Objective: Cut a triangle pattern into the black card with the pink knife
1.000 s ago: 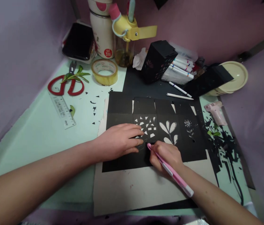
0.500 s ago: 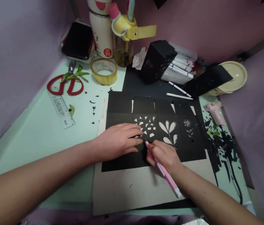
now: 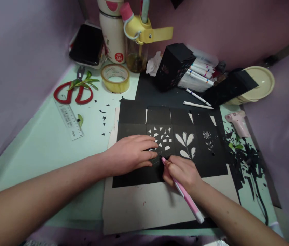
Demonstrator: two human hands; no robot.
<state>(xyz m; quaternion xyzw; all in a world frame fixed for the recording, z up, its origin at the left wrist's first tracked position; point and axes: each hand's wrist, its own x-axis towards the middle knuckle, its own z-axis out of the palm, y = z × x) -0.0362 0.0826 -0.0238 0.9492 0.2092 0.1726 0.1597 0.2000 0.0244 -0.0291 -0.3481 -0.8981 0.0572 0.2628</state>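
— Black paper [image 3: 211,160], cut with patterns, is laid on grey board [image 3: 144,205]; how is it held?
— It is pressed flat by the open left hand [image 3: 130,153]; a pink cutter [image 3: 187,198] is gripped in the closed right hand [image 3: 182,171], tip set on the sheet beside the left fingertips

Black card sheet [image 3: 131,118]: flat on the grey board [image 3: 139,208], creased into panels, with flaps along the far edge. Three panels have cutouts: scattered shards, a leaf sprig and a small flower. My left hand [image 3: 131,153] lies palm-down on it, fingertips at the shard panel. Pink craft knife [image 3: 187,198]: slim, white rear end, pinched in my right hand [image 3: 182,171], tilted back toward me. Tip touches the sheet just below the shards.
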